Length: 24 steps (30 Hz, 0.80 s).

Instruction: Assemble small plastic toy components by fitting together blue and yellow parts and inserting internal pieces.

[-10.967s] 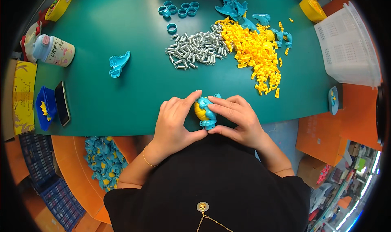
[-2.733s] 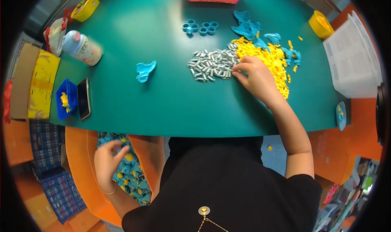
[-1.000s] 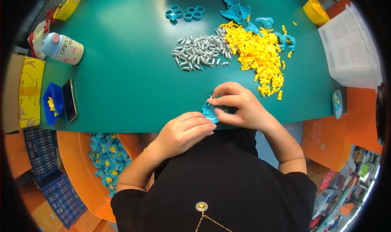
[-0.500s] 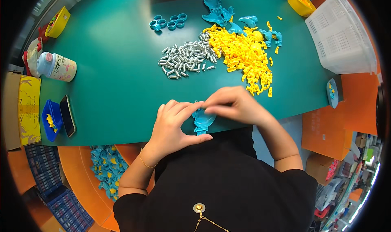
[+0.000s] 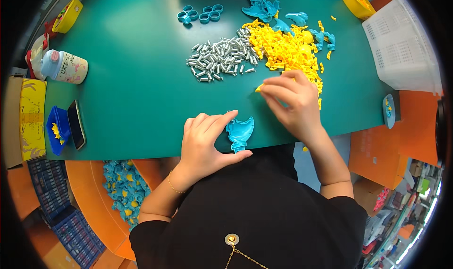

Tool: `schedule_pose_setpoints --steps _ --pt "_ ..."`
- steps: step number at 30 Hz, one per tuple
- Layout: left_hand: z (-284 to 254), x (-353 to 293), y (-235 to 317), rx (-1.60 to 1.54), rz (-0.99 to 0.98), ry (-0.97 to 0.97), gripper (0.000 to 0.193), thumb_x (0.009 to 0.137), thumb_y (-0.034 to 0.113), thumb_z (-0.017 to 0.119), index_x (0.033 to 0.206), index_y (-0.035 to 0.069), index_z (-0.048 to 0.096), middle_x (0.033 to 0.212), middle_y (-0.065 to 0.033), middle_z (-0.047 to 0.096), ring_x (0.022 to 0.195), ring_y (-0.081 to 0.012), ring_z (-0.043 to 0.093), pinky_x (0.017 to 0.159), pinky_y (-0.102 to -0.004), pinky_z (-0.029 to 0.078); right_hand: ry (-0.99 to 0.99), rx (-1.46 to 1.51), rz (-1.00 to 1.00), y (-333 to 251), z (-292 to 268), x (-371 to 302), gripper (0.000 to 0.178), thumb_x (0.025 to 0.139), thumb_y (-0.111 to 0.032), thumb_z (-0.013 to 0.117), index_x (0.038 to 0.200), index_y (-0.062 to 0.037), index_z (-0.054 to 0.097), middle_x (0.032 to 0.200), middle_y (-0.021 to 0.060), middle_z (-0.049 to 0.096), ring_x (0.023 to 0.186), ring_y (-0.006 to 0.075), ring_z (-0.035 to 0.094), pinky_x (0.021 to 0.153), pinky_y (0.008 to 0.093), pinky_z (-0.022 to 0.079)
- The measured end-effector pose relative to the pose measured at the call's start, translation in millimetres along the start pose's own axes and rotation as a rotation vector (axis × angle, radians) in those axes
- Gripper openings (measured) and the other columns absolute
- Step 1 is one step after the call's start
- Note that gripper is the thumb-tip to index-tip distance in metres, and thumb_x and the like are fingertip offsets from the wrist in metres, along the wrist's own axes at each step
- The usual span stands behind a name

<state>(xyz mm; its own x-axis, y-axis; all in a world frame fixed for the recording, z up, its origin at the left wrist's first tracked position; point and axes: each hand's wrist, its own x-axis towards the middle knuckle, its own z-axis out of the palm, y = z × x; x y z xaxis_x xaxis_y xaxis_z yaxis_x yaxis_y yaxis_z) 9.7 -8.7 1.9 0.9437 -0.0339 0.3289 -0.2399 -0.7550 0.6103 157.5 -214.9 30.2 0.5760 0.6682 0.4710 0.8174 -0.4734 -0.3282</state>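
Observation:
Near the table's front edge, my left hand (image 5: 204, 139) pinches a teal plastic shell half (image 5: 240, 133) between forefinger and thumb. The shell's hollow side faces up, its narrow stem toward me. To the right and farther out, my right hand (image 5: 297, 101), slightly blurred, has a small yellow plastic piece (image 5: 259, 88) at its pinched fingertips. Just beyond that hand spreads a heap of similar yellow pieces (image 5: 288, 49). Left of the heap lies a pile of small metal springs (image 5: 219, 59).
Teal rings (image 5: 209, 17) and teal shell parts (image 5: 259, 8) lie at the back. A white basket (image 5: 401, 47) and a yellow bowl (image 5: 357, 3) stand at right. On the left are a bottle (image 5: 66, 67), a phone (image 5: 77, 124) and a blue tray (image 5: 57, 144).
My right hand has left the teal shell and moved up and right toward the yellow heap; a yellow piece now shows at its fingertips. My left hand keeps its hold on the shell.

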Motion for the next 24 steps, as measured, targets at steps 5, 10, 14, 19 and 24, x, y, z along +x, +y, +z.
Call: schedule_pose_setpoints --steps 5,10,14,19,24 --pt "1 -1 -1 0.007 0.004 0.02 0.079 0.064 0.047 0.094 0.13 0.013 0.068 0.107 -0.0008 0.071 0.091 -0.0197 0.061 0.084 -0.035 0.041 0.014 -0.073 0.101 10 10 -6 0.013 0.079 -0.009 0.082 0.091 -0.0086 0.077 0.098 0.0018 0.076 0.095 0.0261 0.067 0.078 0.0382 0.055" --pt "1 -1 0 0.01 0.001 0.029 0.08 0.063 0.049 0.094 0.13 0.014 0.068 0.106 -0.0005 0.07 0.092 -0.0196 0.061 0.083 -0.0351 0.04 -0.071 0.314 0.138 -14 4 -15 0.012 0.08 -0.006 0.081 0.091 -0.0074 0.077 0.093 0.0048 0.076 0.091 0.0255 0.067 0.077 0.0384 0.054" --pt "2 -2 0 0.003 -0.017 0.016 0.081 0.062 0.049 0.094 0.129 0.013 0.068 0.104 -0.0006 0.07 0.092 -0.0195 0.061 0.082 -0.0353 0.04 -0.118 0.258 0.069 -39 13 -23 0.015 0.078 -0.009 0.084 0.091 -0.0097 0.077 0.09 0.0004 0.075 0.084 0.022 0.064 0.072 0.0349 0.047" --pt "2 -2 0 0.005 -0.029 0.011 0.082 0.06 0.047 0.096 0.128 0.011 0.069 0.106 -0.0024 0.071 0.089 -0.0201 0.06 0.084 -0.0343 0.042 -0.101 0.208 0.047 -41 20 -29 0.014 0.078 -0.01 0.083 0.091 -0.011 0.077 0.091 -0.0019 0.075 0.085 0.0202 0.063 0.07 0.0341 0.044" --pt "4 -2 -1 0.004 -0.023 0.018 0.081 0.06 0.048 0.095 0.128 0.012 0.069 0.106 -0.0017 0.071 0.091 -0.02 0.06 0.083 -0.0349 0.041 -0.14 0.194 0.044 -40 21 -30 0.016 0.079 -0.01 0.082 0.094 -0.0111 0.076 0.093 -0.0034 0.074 0.088 0.0192 0.065 0.073 0.0347 0.044"
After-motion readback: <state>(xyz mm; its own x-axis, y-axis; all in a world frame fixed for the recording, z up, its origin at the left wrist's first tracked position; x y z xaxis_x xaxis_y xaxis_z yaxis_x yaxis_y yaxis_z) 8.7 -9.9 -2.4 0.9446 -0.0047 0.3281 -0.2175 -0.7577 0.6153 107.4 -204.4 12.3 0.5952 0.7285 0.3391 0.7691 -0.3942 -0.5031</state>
